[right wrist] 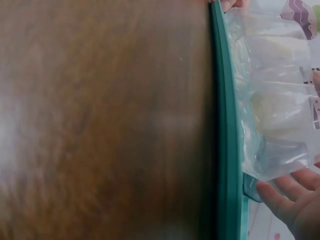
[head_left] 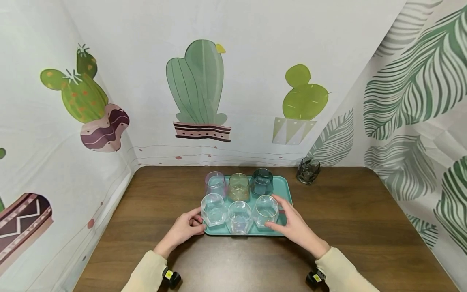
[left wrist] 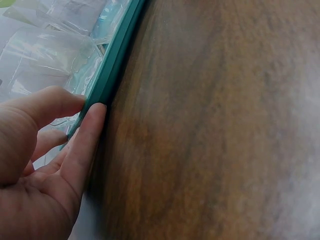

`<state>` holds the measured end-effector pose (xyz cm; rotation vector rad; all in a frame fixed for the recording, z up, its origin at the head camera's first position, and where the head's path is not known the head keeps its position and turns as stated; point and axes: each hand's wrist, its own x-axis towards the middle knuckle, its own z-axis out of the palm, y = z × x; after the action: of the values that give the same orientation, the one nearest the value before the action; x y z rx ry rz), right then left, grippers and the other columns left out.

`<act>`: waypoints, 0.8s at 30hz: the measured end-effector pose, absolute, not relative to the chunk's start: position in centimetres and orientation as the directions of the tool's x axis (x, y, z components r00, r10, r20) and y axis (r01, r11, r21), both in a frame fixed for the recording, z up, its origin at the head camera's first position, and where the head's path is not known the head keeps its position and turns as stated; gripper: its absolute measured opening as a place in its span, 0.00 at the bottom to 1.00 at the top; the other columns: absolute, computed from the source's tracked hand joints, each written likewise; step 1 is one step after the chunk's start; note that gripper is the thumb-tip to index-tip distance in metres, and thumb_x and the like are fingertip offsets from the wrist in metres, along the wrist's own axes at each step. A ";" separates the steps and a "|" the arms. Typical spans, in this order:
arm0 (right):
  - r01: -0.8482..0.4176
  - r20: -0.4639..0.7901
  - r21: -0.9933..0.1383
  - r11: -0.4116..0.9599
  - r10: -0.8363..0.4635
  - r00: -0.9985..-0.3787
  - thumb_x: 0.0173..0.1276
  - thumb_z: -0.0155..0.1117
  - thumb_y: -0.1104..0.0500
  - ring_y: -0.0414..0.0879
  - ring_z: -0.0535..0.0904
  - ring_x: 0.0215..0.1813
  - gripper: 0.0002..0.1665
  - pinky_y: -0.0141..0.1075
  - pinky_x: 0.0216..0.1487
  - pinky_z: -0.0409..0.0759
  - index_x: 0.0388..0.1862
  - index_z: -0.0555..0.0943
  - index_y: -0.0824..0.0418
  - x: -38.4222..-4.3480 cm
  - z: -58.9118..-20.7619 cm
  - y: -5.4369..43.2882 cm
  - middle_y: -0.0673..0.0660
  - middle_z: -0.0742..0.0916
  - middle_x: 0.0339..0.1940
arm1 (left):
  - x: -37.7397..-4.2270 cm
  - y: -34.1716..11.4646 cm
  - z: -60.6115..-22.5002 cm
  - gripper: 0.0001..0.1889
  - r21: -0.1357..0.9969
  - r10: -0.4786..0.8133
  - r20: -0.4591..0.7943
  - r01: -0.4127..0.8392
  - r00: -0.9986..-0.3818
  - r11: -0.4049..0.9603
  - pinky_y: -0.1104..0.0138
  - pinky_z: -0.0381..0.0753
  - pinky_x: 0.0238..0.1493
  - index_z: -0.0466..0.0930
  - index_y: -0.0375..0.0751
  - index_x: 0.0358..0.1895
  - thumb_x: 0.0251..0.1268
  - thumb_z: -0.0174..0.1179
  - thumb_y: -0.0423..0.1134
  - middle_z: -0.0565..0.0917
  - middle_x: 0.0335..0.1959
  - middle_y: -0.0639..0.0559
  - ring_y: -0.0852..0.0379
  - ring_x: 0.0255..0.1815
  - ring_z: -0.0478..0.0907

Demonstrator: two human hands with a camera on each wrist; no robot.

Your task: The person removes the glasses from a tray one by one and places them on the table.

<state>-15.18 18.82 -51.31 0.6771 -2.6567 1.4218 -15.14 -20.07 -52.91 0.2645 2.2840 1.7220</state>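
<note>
At the front left corner of a teal tray (head_left: 284,187), my left hand (head_left: 184,227) pinches the rim; the left wrist view shows thumb and fingers (left wrist: 85,140) on that edge. My right hand (head_left: 299,229) holds the front right clear glass (head_left: 266,211), thumb at its near side and index finger at its far right side. Beside it along the front stand a middle clear glass (head_left: 239,219) and a left clear glass (head_left: 213,211). Behind them are a pinkish glass (head_left: 215,183), an amber glass (head_left: 238,187) and a dark glass (head_left: 262,182). All stand upright.
A separate dark grey glass (head_left: 308,171) stands on the wooden table (head_left: 346,215), behind the tray's right side near the back edge. A white cloth with printed cacti and leaves (head_left: 251,81) hangs round the table's back and sides.
</note>
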 end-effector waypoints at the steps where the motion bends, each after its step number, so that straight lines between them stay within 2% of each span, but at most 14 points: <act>1: -0.401 0.249 -0.780 0.481 -0.350 -0.903 0.64 0.80 0.51 0.61 0.72 0.73 0.52 0.56 0.65 0.81 0.80 0.62 0.64 -15.2 -51.4 18.7 0.64 0.72 0.76 | -15.1 -20.1 -52.9 0.37 0.961 0.303 -0.103 -0.017 -0.947 0.277 0.70 0.90 0.40 0.63 0.19 0.74 0.62 0.69 0.25 0.80 0.43 0.38 0.60 0.36 0.83; 11: -0.370 0.228 -0.789 0.490 -0.326 -0.917 0.62 0.82 0.52 0.60 0.71 0.74 0.54 0.56 0.65 0.82 0.79 0.63 0.64 -15.6 -51.8 18.1 0.65 0.72 0.77 | -15.1 -20.2 -53.2 0.37 0.959 0.301 -0.102 -0.013 -0.948 0.284 0.69 0.90 0.40 0.63 0.19 0.74 0.62 0.68 0.25 0.80 0.43 0.38 0.60 0.36 0.83; 24: -0.340 0.220 -0.830 0.442 -0.299 -0.928 0.61 0.82 0.52 0.61 0.75 0.69 0.48 0.60 0.63 0.82 0.76 0.68 0.58 -15.8 -52.2 17.9 0.62 0.78 0.69 | -15.1 -20.1 -53.2 0.37 0.964 0.299 -0.103 -0.021 -0.949 0.265 0.68 0.91 0.41 0.64 0.21 0.74 0.62 0.68 0.24 0.80 0.43 0.38 0.61 0.36 0.83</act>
<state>-15.82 17.94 -52.21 0.5837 -2.6325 1.5310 -15.10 -20.07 -53.20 0.2570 2.2733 1.7394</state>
